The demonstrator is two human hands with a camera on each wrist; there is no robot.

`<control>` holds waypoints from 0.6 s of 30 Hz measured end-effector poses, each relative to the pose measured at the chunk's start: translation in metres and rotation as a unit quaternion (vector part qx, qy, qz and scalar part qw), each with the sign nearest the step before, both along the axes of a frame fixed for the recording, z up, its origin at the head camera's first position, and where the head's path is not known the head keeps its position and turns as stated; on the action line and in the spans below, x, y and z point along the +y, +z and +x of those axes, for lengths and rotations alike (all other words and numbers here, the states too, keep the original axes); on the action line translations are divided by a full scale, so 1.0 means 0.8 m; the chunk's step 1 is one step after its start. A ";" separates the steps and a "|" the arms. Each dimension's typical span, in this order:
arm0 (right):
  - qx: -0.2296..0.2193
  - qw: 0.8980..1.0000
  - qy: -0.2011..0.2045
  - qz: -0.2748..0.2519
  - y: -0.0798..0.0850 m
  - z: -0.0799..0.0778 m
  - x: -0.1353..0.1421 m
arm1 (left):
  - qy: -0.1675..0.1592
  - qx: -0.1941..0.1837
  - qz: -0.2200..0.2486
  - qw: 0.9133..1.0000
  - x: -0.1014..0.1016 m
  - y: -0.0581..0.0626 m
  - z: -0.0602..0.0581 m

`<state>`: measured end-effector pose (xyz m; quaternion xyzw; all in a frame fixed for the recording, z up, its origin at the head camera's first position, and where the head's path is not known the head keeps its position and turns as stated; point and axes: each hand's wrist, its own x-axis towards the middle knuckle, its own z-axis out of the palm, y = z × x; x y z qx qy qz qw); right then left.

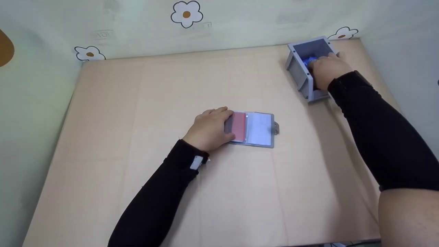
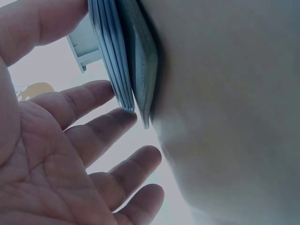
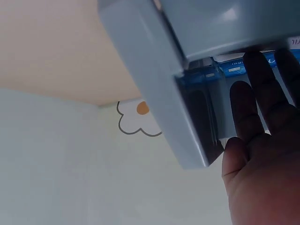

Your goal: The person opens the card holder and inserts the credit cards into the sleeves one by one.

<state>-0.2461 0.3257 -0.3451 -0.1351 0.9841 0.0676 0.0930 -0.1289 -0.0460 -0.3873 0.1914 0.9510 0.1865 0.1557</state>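
An open card holder [image 1: 259, 129] with clear sleeves and a grey cover lies on the table. A pinkish-red card [image 1: 239, 127] shows in its left part, and a snap strap sticks out on the right. My left hand [image 1: 211, 129] holds the left side, thumb at the near edge and fingers at the far edge. In the left wrist view, fingertips touch the stacked sleeves [image 2: 112, 56]. At the far right, my right hand [image 1: 331, 70] reaches into a grey bin [image 1: 301, 77], fingers fairly straight by a blue packet [image 3: 234, 67]. Its thumb is hidden.
The bin stands near the table's far right corner, close to the walls. A pale wall with flower prints [image 1: 187, 14] borders the table [image 1: 164, 92] at the back. Cables [image 1: 363, 243] show past the near right edge.
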 end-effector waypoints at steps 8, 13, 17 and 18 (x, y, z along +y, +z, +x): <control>0.002 0.999 -0.032 -0.018 -0.001 -0.001 0.004 | 0.004 0.004 0.004 1.000 -0.001 0.000 0.001; -0.002 0.999 -0.039 -0.031 0.003 -0.003 0.007 | 0.006 0.003 0.001 1.000 0.000 0.001 0.002; -0.026 0.997 -0.050 -0.059 0.012 -0.003 0.009 | 0.007 0.005 -0.002 1.000 0.000 0.001 0.001; -0.034 0.996 -0.055 -0.068 0.015 -0.001 0.009 | 0.008 0.005 -0.003 1.000 0.000 0.001 0.002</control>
